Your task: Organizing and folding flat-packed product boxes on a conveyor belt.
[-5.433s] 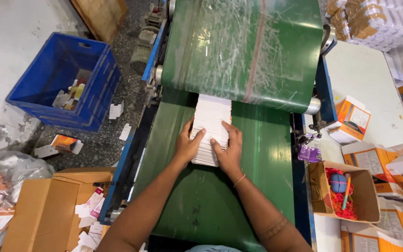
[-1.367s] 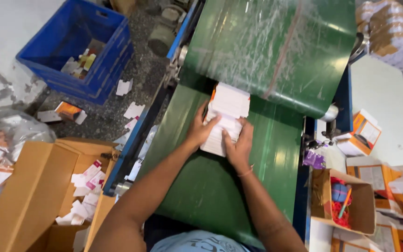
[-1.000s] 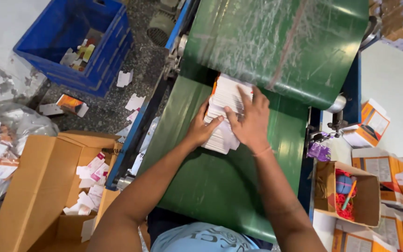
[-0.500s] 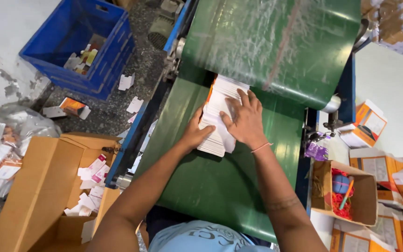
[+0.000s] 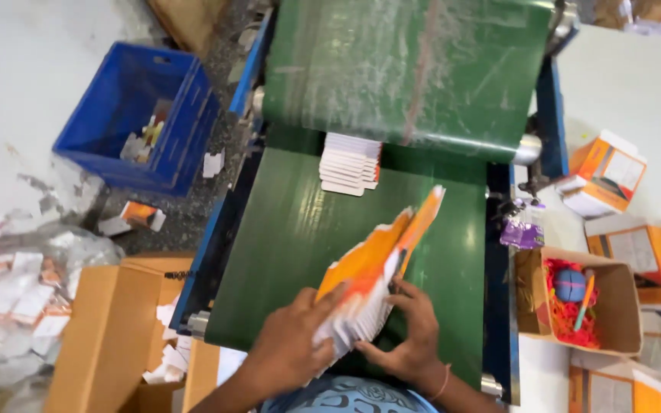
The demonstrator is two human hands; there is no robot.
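Now I hold a fanned card stack (image 5: 372, 279) over the green belt (image 5: 284, 229).
My left hand (image 5: 292, 344) and right hand (image 5: 407, 336) clasp its lower end; its long axis rises toward upper right.

One head-worn view looks steeply down from above the person's chest, facing forward along the green belt (image 5: 346, 252). The hands sit close at the bottom edge; the belt's roller end lies farther up. The blue crate (image 5: 135, 130) on the floor falls left, the white table (image 5: 636, 92) right.
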